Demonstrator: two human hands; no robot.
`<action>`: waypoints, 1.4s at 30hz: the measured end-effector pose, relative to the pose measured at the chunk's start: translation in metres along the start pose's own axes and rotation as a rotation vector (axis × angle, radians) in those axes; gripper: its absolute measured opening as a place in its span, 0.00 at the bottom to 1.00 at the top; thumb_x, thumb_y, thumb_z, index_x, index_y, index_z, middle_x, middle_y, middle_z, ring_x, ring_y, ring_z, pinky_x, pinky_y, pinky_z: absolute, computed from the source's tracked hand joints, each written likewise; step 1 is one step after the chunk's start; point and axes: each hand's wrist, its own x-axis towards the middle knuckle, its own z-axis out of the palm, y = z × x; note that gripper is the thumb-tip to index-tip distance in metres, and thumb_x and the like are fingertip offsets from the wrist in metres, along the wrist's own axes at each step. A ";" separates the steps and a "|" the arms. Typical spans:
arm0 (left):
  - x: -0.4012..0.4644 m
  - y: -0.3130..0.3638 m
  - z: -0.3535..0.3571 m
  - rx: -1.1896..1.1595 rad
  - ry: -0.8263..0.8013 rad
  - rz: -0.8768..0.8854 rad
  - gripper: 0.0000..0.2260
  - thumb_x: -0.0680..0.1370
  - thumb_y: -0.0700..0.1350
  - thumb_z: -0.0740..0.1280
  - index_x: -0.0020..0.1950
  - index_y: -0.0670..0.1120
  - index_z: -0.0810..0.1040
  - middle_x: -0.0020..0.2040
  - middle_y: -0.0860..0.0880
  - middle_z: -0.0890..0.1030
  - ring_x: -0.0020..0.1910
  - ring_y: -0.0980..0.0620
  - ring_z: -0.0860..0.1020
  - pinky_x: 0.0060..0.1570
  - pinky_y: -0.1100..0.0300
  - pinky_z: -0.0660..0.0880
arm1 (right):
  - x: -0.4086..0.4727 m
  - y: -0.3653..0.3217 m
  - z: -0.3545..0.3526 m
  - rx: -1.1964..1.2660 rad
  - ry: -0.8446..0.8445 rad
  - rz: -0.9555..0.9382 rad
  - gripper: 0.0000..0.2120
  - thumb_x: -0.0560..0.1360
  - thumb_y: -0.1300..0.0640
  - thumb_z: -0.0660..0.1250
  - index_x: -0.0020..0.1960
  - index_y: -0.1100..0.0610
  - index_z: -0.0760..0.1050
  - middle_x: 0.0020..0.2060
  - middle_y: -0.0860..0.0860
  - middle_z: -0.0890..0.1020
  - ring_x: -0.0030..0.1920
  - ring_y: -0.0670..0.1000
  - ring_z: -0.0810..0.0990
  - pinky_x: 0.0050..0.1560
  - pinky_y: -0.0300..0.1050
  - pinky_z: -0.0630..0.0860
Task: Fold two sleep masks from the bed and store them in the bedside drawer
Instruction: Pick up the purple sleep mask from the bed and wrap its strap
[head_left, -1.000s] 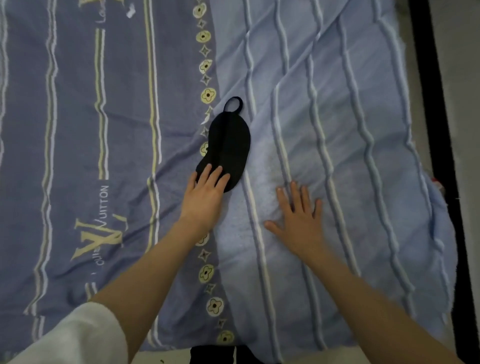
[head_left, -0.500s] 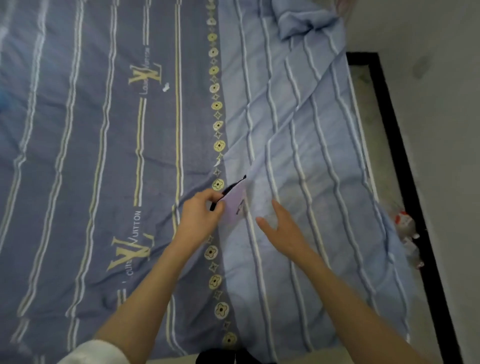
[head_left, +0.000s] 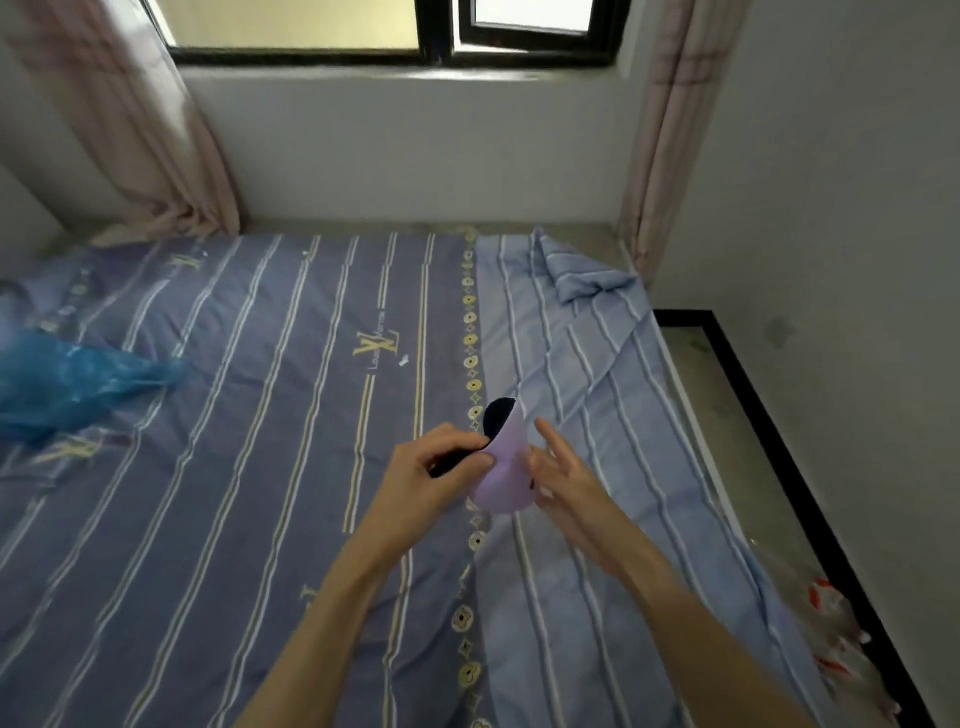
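Pinching a sleep mask in our left hand, our open, empty right hand touches its lilac side above the bed. We judge folding barely begun; no second mask or drawer shows.

Sleep mask, lilac inside, black outside, seemingly half-folded, upright.

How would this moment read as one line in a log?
left hand: pinching sleep mask | right hand: open beside mask | mask: lifted above bed, black and lilac sides showing
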 end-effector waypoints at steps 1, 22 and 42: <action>0.001 0.008 -0.003 0.012 0.007 0.023 0.15 0.71 0.34 0.69 0.38 0.56 0.81 0.35 0.53 0.78 0.34 0.61 0.74 0.37 0.68 0.70 | 0.000 -0.007 0.003 0.065 -0.027 -0.015 0.43 0.64 0.48 0.69 0.74 0.53 0.53 0.56 0.49 0.79 0.53 0.43 0.80 0.51 0.37 0.77; 0.011 0.057 -0.022 0.089 0.104 -0.119 0.03 0.73 0.41 0.68 0.42 0.48 0.82 0.39 0.50 0.78 0.33 0.63 0.76 0.35 0.71 0.73 | -0.005 -0.074 0.025 0.318 -0.042 -0.178 0.10 0.63 0.62 0.70 0.44 0.59 0.78 0.37 0.51 0.84 0.39 0.49 0.82 0.42 0.43 0.79; 0.015 0.039 -0.063 -1.105 0.140 -0.212 0.11 0.73 0.47 0.63 0.45 0.43 0.82 0.34 0.51 0.83 0.33 0.54 0.81 0.52 0.56 0.79 | -0.004 -0.075 -0.004 0.338 0.170 -0.212 0.08 0.73 0.66 0.63 0.50 0.58 0.77 0.49 0.54 0.81 0.50 0.52 0.78 0.45 0.41 0.79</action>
